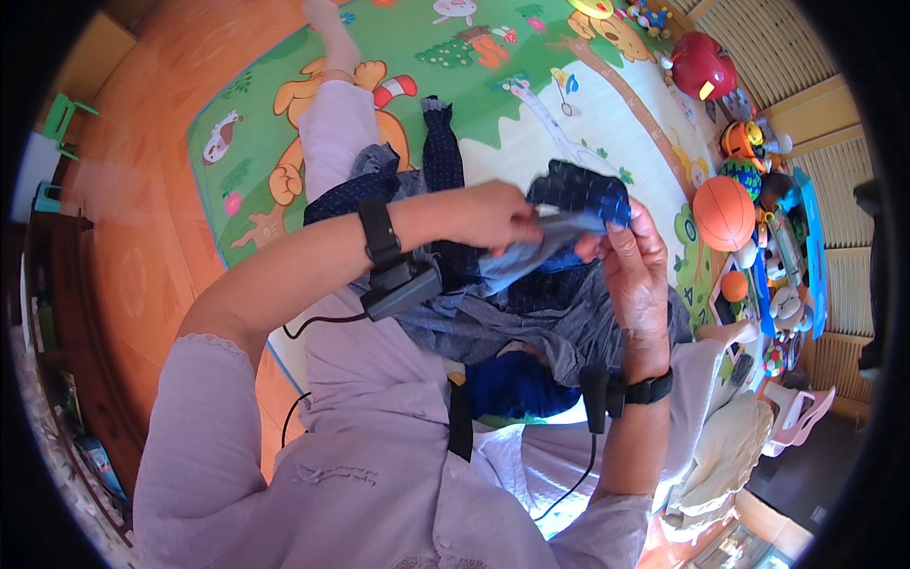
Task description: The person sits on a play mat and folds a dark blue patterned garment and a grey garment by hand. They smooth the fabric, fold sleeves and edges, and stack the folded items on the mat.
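A navy garment with small pale dashes and a grey inner side (pixel 462 320) lies bunched over my lap. My left hand (pixel 508 220) is closed on a grey-blue fold of it, blurred. On the right, my right hand (pixel 629 249) pinches the edge of a raised navy part (pixel 579 192) between thumb and fingers. One narrow navy sleeve (pixel 442 142) stretches away from me over the play mat. Below the grey cloth, a bright dark-blue piece of cloth (pixel 515 380) lies between my legs. Each wrist wears a black strap with a cabled device.
A cartoon-print play mat (pixel 483 92) lies beneath my legs. Toys stand along the right side, with an orange basketball (pixel 724 213), a red toy (pixel 704 65) and a blue tray (pixel 810 249). Beige cloth (pixel 721 455) lies at lower right. A green small chair (pixel 64 124) stands far left.
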